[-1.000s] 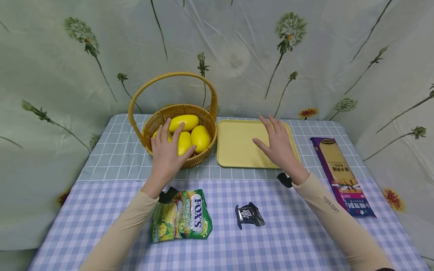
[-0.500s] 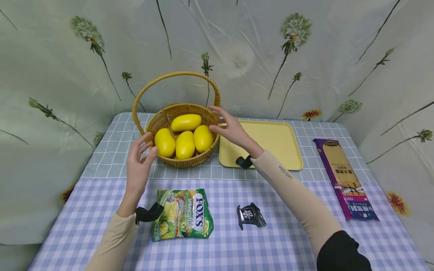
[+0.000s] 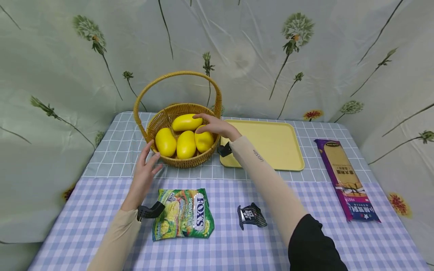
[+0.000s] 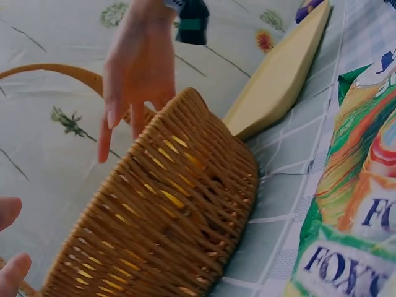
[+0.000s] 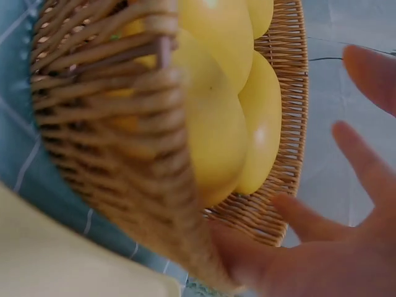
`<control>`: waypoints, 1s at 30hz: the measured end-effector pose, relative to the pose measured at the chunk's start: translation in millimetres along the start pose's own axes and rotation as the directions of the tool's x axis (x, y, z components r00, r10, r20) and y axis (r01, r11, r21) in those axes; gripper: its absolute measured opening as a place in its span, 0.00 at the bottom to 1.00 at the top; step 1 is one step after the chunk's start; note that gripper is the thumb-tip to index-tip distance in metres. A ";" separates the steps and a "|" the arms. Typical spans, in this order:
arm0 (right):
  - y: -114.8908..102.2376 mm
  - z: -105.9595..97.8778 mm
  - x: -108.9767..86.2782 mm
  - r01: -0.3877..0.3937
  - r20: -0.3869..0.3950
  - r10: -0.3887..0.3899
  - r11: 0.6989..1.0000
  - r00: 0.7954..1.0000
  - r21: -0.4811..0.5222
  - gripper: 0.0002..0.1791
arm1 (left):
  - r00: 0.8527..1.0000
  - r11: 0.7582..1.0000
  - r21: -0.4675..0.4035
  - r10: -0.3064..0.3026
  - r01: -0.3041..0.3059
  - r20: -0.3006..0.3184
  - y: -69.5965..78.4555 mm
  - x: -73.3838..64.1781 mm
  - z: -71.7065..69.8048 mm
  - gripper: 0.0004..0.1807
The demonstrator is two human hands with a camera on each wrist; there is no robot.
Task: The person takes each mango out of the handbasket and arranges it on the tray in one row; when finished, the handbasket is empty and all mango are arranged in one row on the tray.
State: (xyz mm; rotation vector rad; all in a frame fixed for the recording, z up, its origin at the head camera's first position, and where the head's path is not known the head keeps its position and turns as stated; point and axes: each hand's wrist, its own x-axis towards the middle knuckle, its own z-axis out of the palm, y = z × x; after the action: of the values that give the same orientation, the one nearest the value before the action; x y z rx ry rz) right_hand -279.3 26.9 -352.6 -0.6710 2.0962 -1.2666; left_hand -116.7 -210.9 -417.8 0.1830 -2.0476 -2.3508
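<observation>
Several yellow mangoes [image 3: 186, 145] lie in a wicker basket [image 3: 184, 163] with a tall arched handle, at the back left of the table. My right hand [image 3: 218, 127] reaches over the basket's right rim, its fingers spread above the rightmost mango and partly hiding it. In the right wrist view the fingers [image 5: 309, 224] are apart, at the rim beside the mangoes [image 5: 213, 124], holding nothing. My left hand [image 3: 143, 177] is at the basket's front left, fingers loosely extended with the tips close to the rim. The left wrist view shows the basket's woven side [image 4: 167, 204].
Right of the basket lies a shallow yellow tray [image 3: 271, 145]. A green FOX'S candy bag [image 3: 184, 214] and a small black packet [image 3: 251, 216] are nearer the front. A long purple pasta packet [image 3: 346, 178] lies at the right. A floral curtain [image 3: 244, 49] hangs behind the table.
My right hand has moved left from above the tray to over the basket's mangoes. My left hand has drawn back from above the basket to its front left rim.
</observation>
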 end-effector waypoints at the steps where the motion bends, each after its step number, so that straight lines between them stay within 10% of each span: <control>1: -0.7 1.2 2.2 -0.017 0.017 0.017 1.000 1.000 0.000 0.34 | 1.000 1.000 -0.004 -0.007 0.007 0.011 -2.1 1.6 0.0 0.35; 7: -3.4 11.3 9.2 -0.112 0.039 0.113 0.993 0.993 -0.037 0.33 | 0.999 0.999 -0.024 -0.040 0.040 0.017 -10.8 9.1 3.3 0.36; 16: 0.3 26.4 13.1 -0.197 -0.135 0.171 0.958 0.976 -0.206 0.33 | 0.999 0.998 -0.037 -0.048 0.047 -0.013 -14.3 13.7 6.9 0.37; 30: 2.3 33.7 12.5 -0.144 -0.204 0.079 0.933 0.976 -0.330 0.29 | 0.999 0.999 -0.029 -0.040 0.040 -0.004 -16.1 13.8 5.6 0.36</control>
State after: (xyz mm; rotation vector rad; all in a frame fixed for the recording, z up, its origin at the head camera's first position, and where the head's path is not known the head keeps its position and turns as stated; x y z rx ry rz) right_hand -264.4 -0.9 -370.0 -0.5837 2.5072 -0.9393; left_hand -129.9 -204.3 -434.0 0.2300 -2.0251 -2.3996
